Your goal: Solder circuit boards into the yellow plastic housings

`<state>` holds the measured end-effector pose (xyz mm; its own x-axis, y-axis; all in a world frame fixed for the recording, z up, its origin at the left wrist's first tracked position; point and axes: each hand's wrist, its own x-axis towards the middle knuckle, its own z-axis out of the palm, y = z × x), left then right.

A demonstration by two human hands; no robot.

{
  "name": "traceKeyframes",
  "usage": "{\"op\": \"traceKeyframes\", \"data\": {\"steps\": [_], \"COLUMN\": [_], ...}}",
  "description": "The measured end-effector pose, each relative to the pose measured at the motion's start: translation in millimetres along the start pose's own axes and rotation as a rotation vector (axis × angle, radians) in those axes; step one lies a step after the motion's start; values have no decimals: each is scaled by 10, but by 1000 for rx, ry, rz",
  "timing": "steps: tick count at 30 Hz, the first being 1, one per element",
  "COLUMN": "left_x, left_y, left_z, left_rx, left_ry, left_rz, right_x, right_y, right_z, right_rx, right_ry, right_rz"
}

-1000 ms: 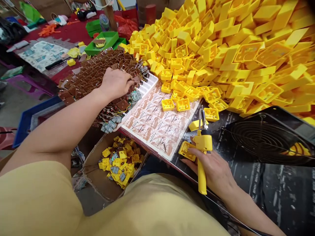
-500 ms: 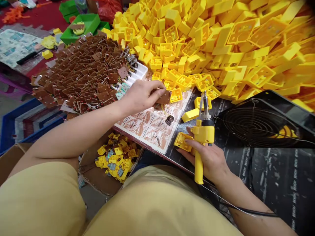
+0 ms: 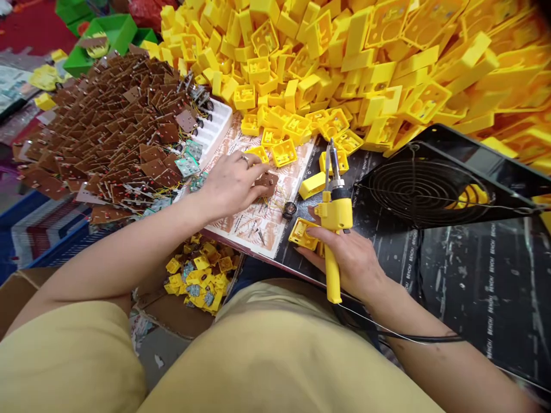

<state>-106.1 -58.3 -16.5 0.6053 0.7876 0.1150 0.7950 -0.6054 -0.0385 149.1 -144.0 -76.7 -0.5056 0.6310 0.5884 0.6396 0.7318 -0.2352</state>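
Note:
My left hand (image 3: 232, 182) pinches a small brown circuit board (image 3: 266, 182) over the patterned sheet (image 3: 241, 221); thin wires and a little dark round part (image 3: 288, 209) trail from the board. My right hand (image 3: 344, 252) grips a yellow soldering gun (image 3: 334, 221), tip pointing away from me, and its fingers also press a yellow plastic case (image 3: 302, 234) against the black mat. A heap of brown boards (image 3: 107, 132) lies to the left.
A huge pile of yellow plastic cases (image 3: 365, 57) fills the back and right. A black fan unit (image 3: 426, 183) sits right of the gun. A white tray (image 3: 213, 129), green bins (image 3: 103, 37), a cardboard box of finished yellow pieces (image 3: 198, 278) below the table edge.
My left hand left the brown board heap, carried one board with dangling wires to the right and lowered it onto the patterned sheet. The right hand kept its hold on gun and case.

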Motion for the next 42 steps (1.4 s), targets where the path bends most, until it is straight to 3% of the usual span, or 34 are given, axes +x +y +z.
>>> {"op": "traceKeyframes", "data": {"steps": [2, 4, 7, 11, 13, 15, 18, 21, 24, 27, 29, 31, 33, 38, 42], "left_x": [86, 179, 331, 488, 495, 431, 211, -86, -344, -470, -482, -460, -425, -361, -369], "left_y": [67, 91, -28, -303, -338, -271, -51, 187, 352, 433, 466, 512, 586, 809, 854], "left_z": [-55, -173, -459, -707, -680, -582, -368, -127, 22, -7, -77, -120, -102, 149, 303], "left_rx": [63, 28, -270, -842, -1015, -1069, -1029, -1014, -766, -276, -109, -130, -180, -191, -317], "left_ry": [-110, -133, -16, 348, 338, 234, 107, -109, -219, -159, -80, -43, -36, 70, 192], "left_rz": [-18, -59, -237, -366, -411, -414, -392, -434, -375, -202, -66, 44, 70, -76, -80], "right_x": [5, 12, 21, 20, 16, 13, 16, 17, -20, -98, -151, -191, -212, -228, -247], "right_y": [-2, 2, 20, 47, 56, 61, 57, 49, 65, 105, 129, 140, 140, 105, 72], "right_z": [-7, -15, -16, 5, 7, -15, -103, -230, -327, -373, -388, -398, -402, -403, -365], "right_rx": [-4, -5, -6, -8, 3, 15, 44, 75, 82, 95, 108, 114, 115, 110, 94], "right_ry": [5, 9, 21, 27, 15, 8, -2, -48, -128, -177, -177, -167, -158, -139, -111], "right_rz": [-2, -6, 0, 28, 33, 45, 76, 72, 17, -28, -23, -1, 17, 51, 67]}}
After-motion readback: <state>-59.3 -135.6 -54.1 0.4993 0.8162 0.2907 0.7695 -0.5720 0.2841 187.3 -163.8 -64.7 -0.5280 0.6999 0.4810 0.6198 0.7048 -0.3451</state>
